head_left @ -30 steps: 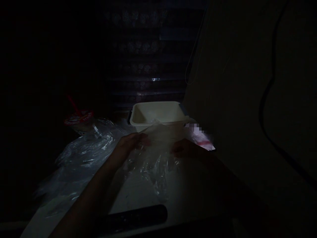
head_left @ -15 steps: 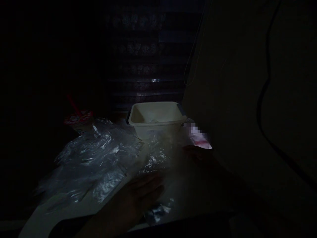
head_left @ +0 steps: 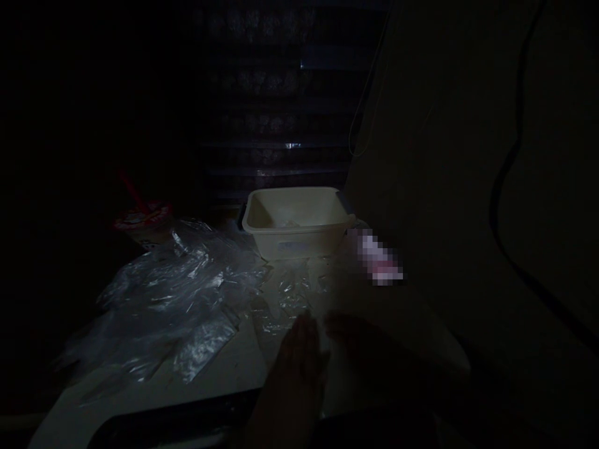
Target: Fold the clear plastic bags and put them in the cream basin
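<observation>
The scene is very dark. My left hand is low in the middle, fingers stretched forward at the near edge of a clear plastic bag on the pale table. Beside it on the right, my right hand lies in deep shadow, its fingertips close to the left hand; its finger pose is hard to make out. A heap of crinkled clear plastic bags covers the table's left side. Beyond the hands stands a cream plastic basin with dark handles and something clear and faint inside.
A lidded cup with a red straw stands behind the bag heap. Right of the basin lies a pixelated white and pink item. A dark-edged object sits at the near edge. A black cable hangs along the right wall.
My left hand has turned to point forward and shifted right. My right hand has drawn back toward it from beside the pink item. The shiny plastic near the front edge is no longer visible.
</observation>
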Motion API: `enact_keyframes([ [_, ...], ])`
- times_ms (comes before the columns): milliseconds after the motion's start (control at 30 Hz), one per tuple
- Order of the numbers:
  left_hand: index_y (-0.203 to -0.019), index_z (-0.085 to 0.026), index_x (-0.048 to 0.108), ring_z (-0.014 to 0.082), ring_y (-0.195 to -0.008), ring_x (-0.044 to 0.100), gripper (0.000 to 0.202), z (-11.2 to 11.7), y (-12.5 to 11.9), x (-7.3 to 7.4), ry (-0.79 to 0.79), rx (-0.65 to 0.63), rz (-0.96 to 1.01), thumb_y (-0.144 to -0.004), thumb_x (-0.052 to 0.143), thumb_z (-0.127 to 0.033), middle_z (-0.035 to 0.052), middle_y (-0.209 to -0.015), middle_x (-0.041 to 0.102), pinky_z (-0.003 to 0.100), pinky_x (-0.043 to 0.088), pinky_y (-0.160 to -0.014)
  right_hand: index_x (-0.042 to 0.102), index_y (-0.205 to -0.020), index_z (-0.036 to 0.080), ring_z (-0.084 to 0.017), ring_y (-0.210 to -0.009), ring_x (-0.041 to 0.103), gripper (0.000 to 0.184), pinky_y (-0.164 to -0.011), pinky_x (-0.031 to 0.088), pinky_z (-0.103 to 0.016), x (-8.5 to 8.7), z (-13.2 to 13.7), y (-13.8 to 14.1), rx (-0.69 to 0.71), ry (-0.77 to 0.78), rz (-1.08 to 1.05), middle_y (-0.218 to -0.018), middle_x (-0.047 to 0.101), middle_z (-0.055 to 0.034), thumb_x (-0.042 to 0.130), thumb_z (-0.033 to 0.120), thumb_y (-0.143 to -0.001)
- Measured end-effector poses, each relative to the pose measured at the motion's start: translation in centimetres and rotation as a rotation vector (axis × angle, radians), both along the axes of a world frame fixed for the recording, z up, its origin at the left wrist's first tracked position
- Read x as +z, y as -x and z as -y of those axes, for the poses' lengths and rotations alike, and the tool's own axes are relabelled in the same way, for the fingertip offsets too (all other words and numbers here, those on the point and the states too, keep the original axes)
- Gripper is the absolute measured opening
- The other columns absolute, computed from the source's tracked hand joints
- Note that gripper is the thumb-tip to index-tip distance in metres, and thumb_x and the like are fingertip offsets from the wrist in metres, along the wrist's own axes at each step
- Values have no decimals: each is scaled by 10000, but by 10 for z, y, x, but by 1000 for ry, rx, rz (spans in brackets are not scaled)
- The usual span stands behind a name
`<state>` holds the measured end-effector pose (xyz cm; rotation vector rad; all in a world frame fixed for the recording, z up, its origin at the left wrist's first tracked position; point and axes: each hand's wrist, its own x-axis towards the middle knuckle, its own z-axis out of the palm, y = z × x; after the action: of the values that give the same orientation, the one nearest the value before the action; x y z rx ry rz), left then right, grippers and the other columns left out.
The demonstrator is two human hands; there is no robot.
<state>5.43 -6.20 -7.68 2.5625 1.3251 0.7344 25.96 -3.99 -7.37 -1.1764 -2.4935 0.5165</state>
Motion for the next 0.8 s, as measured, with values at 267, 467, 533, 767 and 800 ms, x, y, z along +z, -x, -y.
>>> enact_keyframes([
  [267, -1279, -211, 158, 313, -1181, 172, 528, 7, -1, 22, -106, -23, -371, -806, 354, -341, 141, -1311, 213, 518, 267, -884, 197, -1274, 139, -228, -1207, 144, 571, -954, 177, -460, 1, -24, -4, 53, -234, 363, -1320, 215, -93, 366, 320, -759],
  [467, -1273, -289, 125, 345, -1177, 161, 507, 9, 7, 30, -80, -65, -431, -814, 325, -373, 126, -1315, 212, 583, 248, -839, 256, -1252, 142, -233, -1178, 238, 493, -932, 225, -479, 7, -49, -15, -121, -300, 329, -1272, 320, -105, 332, 276, -783],
  [533, -1272, -294, 122, 352, -1172, 173, 517, 10, 13, 31, -82, -85, -432, -809, 336, -375, 126, -1312, 221, 591, 260, -824, 282, -1240, 177, -215, -1168, 267, 448, -938, 234, -467, 9, -49, -16, -142, -318, 301, -1263, 342, -75, 303, 262, -801],
  [767, -1198, -116, 360, 313, -1186, 166, 412, 12, 6, 31, -134, -72, -356, -811, 342, -258, 172, -1288, 260, 478, 296, -880, 375, -1189, 150, -186, -1114, 358, 396, -911, 322, -377, -2, -17, -11, -3, -387, 236, -1201, 429, -75, 293, 262, -818],
  [800, -1189, -67, 363, 291, -1186, 184, 412, 11, 0, 28, -134, -18, -349, -815, 333, -237, 186, -1273, 286, 425, 315, -887, 389, -1180, 157, -171, -1118, 353, 386, -913, 325, -349, -2, -12, -8, 43, -386, 222, -1197, 435, -64, 291, 255, -820],
])
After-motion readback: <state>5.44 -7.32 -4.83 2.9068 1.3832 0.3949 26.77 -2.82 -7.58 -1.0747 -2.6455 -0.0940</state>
